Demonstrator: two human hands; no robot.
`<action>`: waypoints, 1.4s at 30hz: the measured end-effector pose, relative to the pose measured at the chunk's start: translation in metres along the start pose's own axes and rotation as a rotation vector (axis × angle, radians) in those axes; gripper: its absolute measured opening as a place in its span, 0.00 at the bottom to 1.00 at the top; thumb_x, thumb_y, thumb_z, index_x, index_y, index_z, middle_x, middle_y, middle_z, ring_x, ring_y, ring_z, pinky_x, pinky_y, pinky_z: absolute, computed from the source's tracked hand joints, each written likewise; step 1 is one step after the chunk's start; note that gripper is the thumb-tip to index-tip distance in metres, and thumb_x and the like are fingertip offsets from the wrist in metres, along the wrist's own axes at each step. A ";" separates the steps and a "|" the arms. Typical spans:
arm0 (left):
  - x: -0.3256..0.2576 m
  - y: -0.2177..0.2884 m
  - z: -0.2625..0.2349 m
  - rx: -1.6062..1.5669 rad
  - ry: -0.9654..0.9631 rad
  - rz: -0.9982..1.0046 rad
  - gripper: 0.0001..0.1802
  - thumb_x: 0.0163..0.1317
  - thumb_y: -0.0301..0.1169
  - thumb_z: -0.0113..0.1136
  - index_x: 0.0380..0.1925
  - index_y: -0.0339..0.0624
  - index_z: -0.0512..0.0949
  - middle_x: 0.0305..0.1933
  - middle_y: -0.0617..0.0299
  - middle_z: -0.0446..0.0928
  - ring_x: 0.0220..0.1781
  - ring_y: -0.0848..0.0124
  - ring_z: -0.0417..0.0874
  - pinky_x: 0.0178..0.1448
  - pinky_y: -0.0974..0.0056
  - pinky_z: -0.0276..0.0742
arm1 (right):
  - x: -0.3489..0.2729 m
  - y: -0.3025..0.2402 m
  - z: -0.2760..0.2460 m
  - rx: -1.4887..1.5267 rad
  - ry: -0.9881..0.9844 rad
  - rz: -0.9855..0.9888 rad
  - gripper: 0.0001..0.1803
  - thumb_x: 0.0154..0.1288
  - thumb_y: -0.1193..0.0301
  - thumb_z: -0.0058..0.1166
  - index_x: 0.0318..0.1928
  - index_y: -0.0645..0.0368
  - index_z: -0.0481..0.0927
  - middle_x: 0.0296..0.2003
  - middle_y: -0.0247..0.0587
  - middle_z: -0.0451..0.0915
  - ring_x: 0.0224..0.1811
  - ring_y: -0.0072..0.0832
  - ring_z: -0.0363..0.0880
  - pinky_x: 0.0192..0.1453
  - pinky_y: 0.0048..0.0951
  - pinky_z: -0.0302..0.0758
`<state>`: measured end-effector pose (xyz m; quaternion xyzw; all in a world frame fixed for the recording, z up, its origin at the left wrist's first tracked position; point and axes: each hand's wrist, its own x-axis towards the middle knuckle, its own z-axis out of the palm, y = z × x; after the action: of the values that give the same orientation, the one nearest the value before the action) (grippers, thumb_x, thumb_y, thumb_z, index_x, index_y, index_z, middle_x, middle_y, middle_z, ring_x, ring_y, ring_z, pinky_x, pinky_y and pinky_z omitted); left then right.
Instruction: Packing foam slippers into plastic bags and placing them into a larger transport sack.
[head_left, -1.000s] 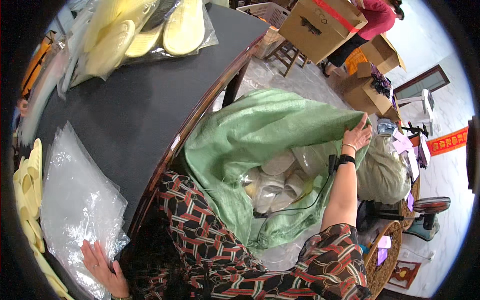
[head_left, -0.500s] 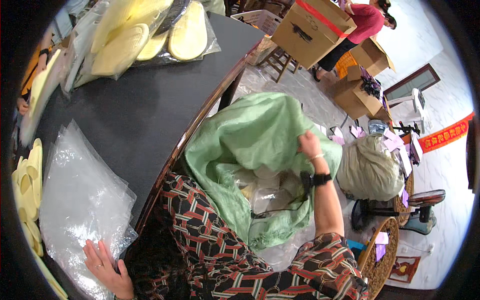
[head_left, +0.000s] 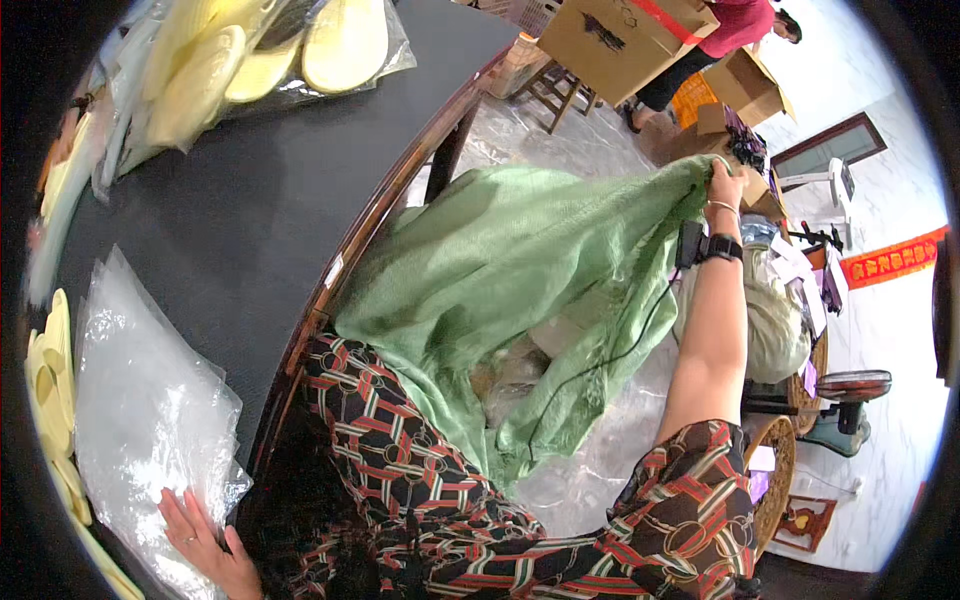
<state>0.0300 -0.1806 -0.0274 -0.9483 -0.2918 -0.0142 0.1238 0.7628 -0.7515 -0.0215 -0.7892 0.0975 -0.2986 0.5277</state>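
A dark round bench (head_left: 250,190) with a reddish wooden rim carries a clear plastic bag of pale yellow foam insoles (head_left: 270,55) at its far side. More loose yellow insoles (head_left: 45,390) lie at the bench's left edge. Beyond the bench, brown cardboard boxes (head_left: 625,35) stand on the pale floor, beside a wooden stool (head_left: 555,90).

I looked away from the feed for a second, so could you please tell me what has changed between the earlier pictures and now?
The right hand, keeping its grip on the rim of the green woven sack, dipped toward the sack's mouth, then swung back up and out to the right, pulling the sack open and stretched wide. The left hand stayed flat on the clear plastic bags on the dark table.
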 end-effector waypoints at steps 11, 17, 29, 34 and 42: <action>0.000 -0.004 -0.002 -0.018 0.057 0.038 0.38 0.75 0.57 0.33 0.72 0.40 0.61 0.78 0.47 0.55 0.79 0.49 0.53 0.78 0.45 0.45 | -0.346 0.119 0.073 -0.402 0.083 0.168 0.65 0.56 0.43 0.65 0.73 0.74 0.40 0.72 0.72 0.47 0.75 0.61 0.46 0.76 0.54 0.51; -0.001 -0.001 0.003 -0.030 0.041 0.019 0.38 0.75 0.57 0.33 0.73 0.41 0.60 0.79 0.49 0.53 0.80 0.50 0.52 0.79 0.44 0.43 | -0.317 0.140 0.131 0.234 -0.232 0.729 0.23 0.63 0.65 0.54 0.53 0.69 0.72 0.28 0.51 0.79 0.20 0.36 0.77 0.17 0.35 0.71; 0.002 0.002 -0.006 -0.086 0.025 0.004 0.38 0.75 0.57 0.35 0.72 0.38 0.61 0.78 0.46 0.54 0.80 0.49 0.52 0.79 0.44 0.43 | -0.132 -0.032 0.192 -0.062 -0.186 -0.287 0.26 0.61 0.67 0.57 0.55 0.70 0.71 0.51 0.58 0.76 0.54 0.47 0.74 0.59 0.41 0.70; 0.000 -0.001 -0.007 -0.047 0.018 0.018 0.38 0.75 0.56 0.35 0.72 0.37 0.61 0.78 0.46 0.54 0.80 0.49 0.52 0.78 0.44 0.43 | -0.333 0.050 0.113 -0.455 -0.862 -0.598 0.19 0.59 0.70 0.59 0.50 0.60 0.73 0.50 0.52 0.74 0.53 0.49 0.74 0.56 0.39 0.72; -0.001 0.002 -0.006 0.017 -0.001 -0.024 0.38 0.74 0.59 0.31 0.74 0.44 0.60 0.79 0.52 0.53 0.80 0.51 0.51 0.78 0.44 0.42 | -0.259 0.095 -0.063 -1.558 -0.999 -0.462 0.35 0.49 0.69 0.65 0.61 0.46 0.71 0.55 0.41 0.74 0.61 0.42 0.70 0.65 0.50 0.66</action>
<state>0.0305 -0.1844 -0.0225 -0.9437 -0.3035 -0.0130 0.1313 0.5340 -0.7191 -0.1853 -0.9550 -0.1261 0.1251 -0.2377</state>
